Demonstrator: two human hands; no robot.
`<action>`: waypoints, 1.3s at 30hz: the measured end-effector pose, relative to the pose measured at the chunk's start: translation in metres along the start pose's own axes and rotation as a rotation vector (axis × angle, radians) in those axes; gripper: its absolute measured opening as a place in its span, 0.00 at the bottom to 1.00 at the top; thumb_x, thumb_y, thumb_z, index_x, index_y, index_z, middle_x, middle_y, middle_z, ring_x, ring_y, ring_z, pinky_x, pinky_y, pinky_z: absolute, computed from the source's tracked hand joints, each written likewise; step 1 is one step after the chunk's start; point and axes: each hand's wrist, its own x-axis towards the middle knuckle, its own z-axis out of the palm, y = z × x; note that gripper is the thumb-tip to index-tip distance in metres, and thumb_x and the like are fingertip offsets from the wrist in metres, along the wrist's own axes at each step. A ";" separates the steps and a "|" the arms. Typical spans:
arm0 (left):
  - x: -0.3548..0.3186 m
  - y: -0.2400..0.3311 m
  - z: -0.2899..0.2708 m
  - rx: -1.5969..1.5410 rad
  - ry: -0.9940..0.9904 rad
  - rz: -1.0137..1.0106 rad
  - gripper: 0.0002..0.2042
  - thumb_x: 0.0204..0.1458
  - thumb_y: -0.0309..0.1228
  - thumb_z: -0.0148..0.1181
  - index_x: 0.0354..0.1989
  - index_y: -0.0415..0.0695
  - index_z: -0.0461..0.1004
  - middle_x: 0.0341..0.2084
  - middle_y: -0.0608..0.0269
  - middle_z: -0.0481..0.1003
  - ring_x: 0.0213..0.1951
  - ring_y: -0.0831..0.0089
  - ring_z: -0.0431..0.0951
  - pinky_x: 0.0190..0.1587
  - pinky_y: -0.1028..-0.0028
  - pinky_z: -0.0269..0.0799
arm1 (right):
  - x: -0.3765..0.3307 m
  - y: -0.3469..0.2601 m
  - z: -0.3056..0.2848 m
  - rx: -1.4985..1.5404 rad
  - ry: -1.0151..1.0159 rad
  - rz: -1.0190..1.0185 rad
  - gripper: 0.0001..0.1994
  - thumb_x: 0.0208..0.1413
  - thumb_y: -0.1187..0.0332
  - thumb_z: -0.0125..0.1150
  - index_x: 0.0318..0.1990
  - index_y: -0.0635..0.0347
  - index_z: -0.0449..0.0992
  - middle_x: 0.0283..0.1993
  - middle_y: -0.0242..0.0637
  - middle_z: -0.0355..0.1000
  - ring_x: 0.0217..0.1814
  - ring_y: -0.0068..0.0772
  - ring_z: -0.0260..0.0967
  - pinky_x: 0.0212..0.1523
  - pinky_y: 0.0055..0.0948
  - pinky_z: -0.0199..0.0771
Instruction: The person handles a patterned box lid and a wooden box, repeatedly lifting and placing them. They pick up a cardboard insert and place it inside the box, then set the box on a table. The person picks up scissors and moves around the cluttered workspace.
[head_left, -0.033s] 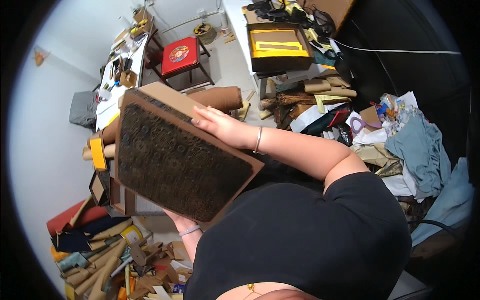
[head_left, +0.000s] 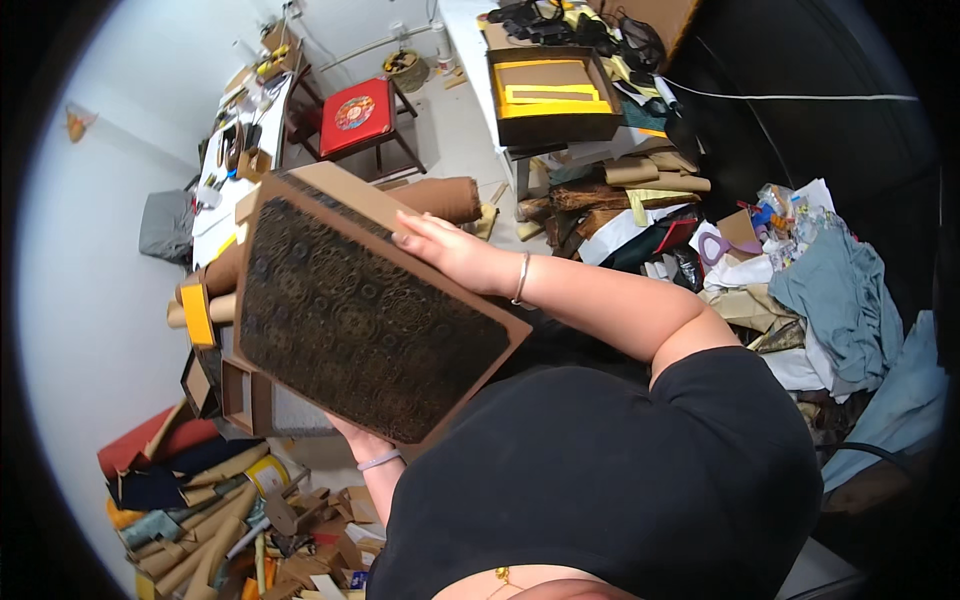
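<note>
I see the flat cardboard box (head_left: 365, 310), its top faced in dark patterned paper, held tilted in the air in front of my chest. My right hand (head_left: 450, 250) lies on its upper edge, fingers together and curled over the rim, while my left hand (head_left: 355, 435) supports it from beneath, fingers hidden so I cannot tell their state. Behind it stand a brown paper roll (head_left: 440, 198) and a red-cushioned chair (head_left: 355, 115).

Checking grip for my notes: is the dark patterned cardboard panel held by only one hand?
No: the right hand grips its upper edge, the left hand supports it underneath.
</note>
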 end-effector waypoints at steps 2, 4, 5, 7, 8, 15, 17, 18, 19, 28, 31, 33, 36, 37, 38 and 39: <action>0.014 -0.007 0.031 0.023 -0.043 -0.014 0.44 0.58 0.70 0.44 0.74 0.49 0.54 0.70 0.54 0.59 0.68 0.54 0.62 0.69 0.51 0.59 | -0.006 0.024 -0.032 0.115 0.037 -0.004 0.44 0.65 0.34 0.43 0.74 0.64 0.52 0.78 0.56 0.47 0.82 0.48 0.38 0.78 0.39 0.40; 0.025 -0.014 0.063 0.041 -0.072 -0.015 0.44 0.58 0.69 0.45 0.74 0.49 0.54 0.70 0.54 0.60 0.68 0.54 0.62 0.69 0.51 0.60 | -0.011 0.048 -0.063 0.248 0.084 0.081 0.42 0.67 0.37 0.43 0.74 0.65 0.52 0.78 0.52 0.49 0.81 0.45 0.41 0.78 0.36 0.41; 0.030 -0.018 0.077 0.044 -0.086 -0.020 0.44 0.58 0.69 0.45 0.74 0.49 0.54 0.69 0.54 0.60 0.67 0.54 0.62 0.69 0.51 0.60 | -0.013 0.057 -0.080 0.303 0.087 0.114 0.41 0.68 0.38 0.43 0.74 0.65 0.51 0.78 0.50 0.49 0.81 0.43 0.42 0.77 0.35 0.41; 0.042 -0.037 0.111 0.063 -0.095 -0.033 0.44 0.58 0.69 0.45 0.74 0.49 0.54 0.69 0.54 0.60 0.67 0.54 0.63 0.69 0.52 0.60 | -0.019 0.074 -0.114 0.404 0.112 0.084 0.38 0.70 0.43 0.41 0.75 0.65 0.51 0.78 0.46 0.49 0.81 0.37 0.44 0.77 0.31 0.42; 0.048 -0.048 0.128 0.066 -0.099 -0.036 0.44 0.58 0.69 0.45 0.74 0.49 0.55 0.69 0.54 0.60 0.67 0.54 0.63 0.69 0.52 0.60 | -0.021 0.081 -0.136 0.425 0.133 0.078 0.37 0.71 0.43 0.41 0.75 0.65 0.51 0.78 0.45 0.49 0.81 0.36 0.44 0.77 0.31 0.42; 0.129 -0.143 0.227 0.160 -0.099 -0.207 0.47 0.53 0.70 0.52 0.73 0.49 0.56 0.70 0.57 0.59 0.67 0.53 0.62 0.68 0.52 0.61 | -0.014 0.127 -0.305 0.743 0.087 0.268 0.36 0.68 0.37 0.40 0.69 0.57 0.65 0.65 0.41 0.69 0.60 0.29 0.71 0.60 0.29 0.73; 0.160 -0.168 0.253 0.065 -0.179 -0.334 0.42 0.56 0.65 0.55 0.72 0.49 0.59 0.67 0.58 0.64 0.65 0.55 0.65 0.66 0.54 0.64 | -0.008 0.124 -0.352 0.888 0.064 0.282 0.35 0.69 0.39 0.39 0.69 0.58 0.65 0.65 0.40 0.70 0.61 0.28 0.71 0.60 0.29 0.73; 0.169 -0.175 0.275 0.078 -0.152 -0.354 0.39 0.57 0.62 0.55 0.70 0.49 0.62 0.66 0.58 0.66 0.63 0.57 0.68 0.64 0.55 0.66 | -0.008 0.117 -0.369 0.916 0.145 0.321 0.33 0.71 0.41 0.39 0.69 0.58 0.66 0.64 0.39 0.71 0.61 0.27 0.71 0.61 0.30 0.73; 0.177 -0.178 0.303 0.089 -0.133 -0.373 0.36 0.58 0.59 0.55 0.69 0.49 0.64 0.64 0.59 0.69 0.62 0.58 0.70 0.63 0.56 0.68 | -0.006 0.120 -0.387 0.940 0.131 0.312 0.33 0.71 0.41 0.39 0.69 0.57 0.65 0.65 0.38 0.71 0.61 0.26 0.71 0.61 0.29 0.73; 0.324 -0.198 0.435 0.238 -0.324 -0.483 0.32 0.60 0.55 0.54 0.66 0.44 0.66 0.59 0.57 0.74 0.54 0.63 0.78 0.57 0.63 0.76 | 0.078 0.202 -0.484 1.034 0.269 0.156 0.33 0.69 0.40 0.41 0.71 0.53 0.63 0.68 0.37 0.67 0.65 0.32 0.67 0.63 0.34 0.71; 0.376 -0.211 0.460 0.311 -0.323 -0.475 0.32 0.61 0.55 0.52 0.66 0.44 0.66 0.57 0.56 0.75 0.53 0.63 0.79 0.56 0.64 0.76 | 0.105 0.222 -0.506 1.015 0.360 0.166 0.35 0.69 0.38 0.39 0.73 0.53 0.60 0.71 0.37 0.63 0.68 0.33 0.64 0.66 0.35 0.68; 0.405 -0.218 0.479 0.321 -0.376 -0.619 0.33 0.61 0.56 0.52 0.66 0.44 0.67 0.56 0.56 0.76 0.53 0.63 0.79 0.56 0.64 0.77 | 0.119 0.239 -0.521 1.063 0.378 0.214 0.37 0.68 0.36 0.41 0.73 0.53 0.59 0.72 0.38 0.62 0.69 0.34 0.63 0.68 0.36 0.64; 0.426 -0.233 0.494 0.333 -0.361 -0.639 0.32 0.61 0.56 0.51 0.65 0.45 0.68 0.56 0.57 0.76 0.53 0.64 0.80 0.57 0.65 0.76 | 0.132 0.282 -0.526 1.065 0.417 0.184 0.38 0.67 0.36 0.41 0.75 0.52 0.54 0.74 0.38 0.59 0.72 0.35 0.60 0.69 0.37 0.63; 0.431 -0.232 0.497 0.338 -0.411 -0.677 0.31 0.63 0.55 0.50 0.65 0.44 0.68 0.56 0.57 0.76 0.53 0.65 0.80 0.57 0.67 0.76 | 0.132 0.295 -0.526 1.055 0.451 0.232 0.38 0.67 0.36 0.41 0.76 0.51 0.53 0.74 0.38 0.58 0.72 0.35 0.60 0.70 0.37 0.63; 0.427 -0.228 0.506 0.355 -0.399 -0.721 0.30 0.63 0.54 0.49 0.65 0.43 0.68 0.56 0.57 0.76 0.53 0.66 0.80 0.57 0.68 0.76 | 0.129 0.305 -0.525 1.047 0.483 0.282 0.39 0.67 0.36 0.41 0.76 0.51 0.51 0.75 0.38 0.57 0.73 0.35 0.59 0.70 0.37 0.62; 0.424 -0.228 0.514 0.371 -0.386 -0.764 0.30 0.64 0.53 0.49 0.65 0.43 0.68 0.56 0.57 0.76 0.53 0.66 0.79 0.57 0.68 0.75 | 0.124 0.315 -0.530 1.014 0.496 0.311 0.38 0.67 0.36 0.41 0.76 0.50 0.50 0.75 0.38 0.56 0.73 0.35 0.59 0.70 0.37 0.62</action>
